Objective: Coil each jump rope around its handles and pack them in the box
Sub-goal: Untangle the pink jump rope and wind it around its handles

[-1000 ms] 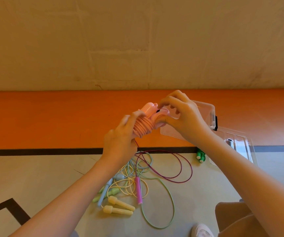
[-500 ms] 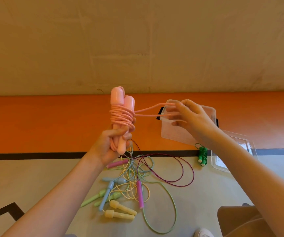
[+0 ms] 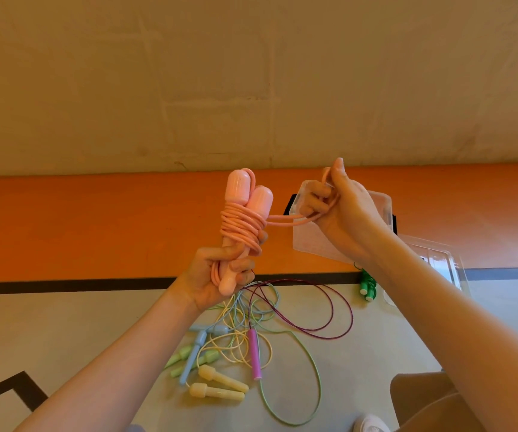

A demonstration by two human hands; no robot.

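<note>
Upright, the pink handles [image 3: 245,198] point up, cord [image 3: 242,227] coiled round them; the left hand [image 3: 217,275] grips their lower ends, the right hand [image 3: 342,207] pinches the cord's loose end, pulled rightward.

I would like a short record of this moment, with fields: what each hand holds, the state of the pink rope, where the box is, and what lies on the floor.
left hand: the left hand grips the lower ends of the pink handles, held upright
right hand: the right hand holds the free loop of the pink rope, pulled out sideways
pink rope: mostly coiled around both handles; the last loop is not yet wound
box: clear plastic box behind the right hand, on the floor
floor: loose ropes with yellow handles, a magenta handle, blue and light green handles; a green coiled rope near the box
</note>
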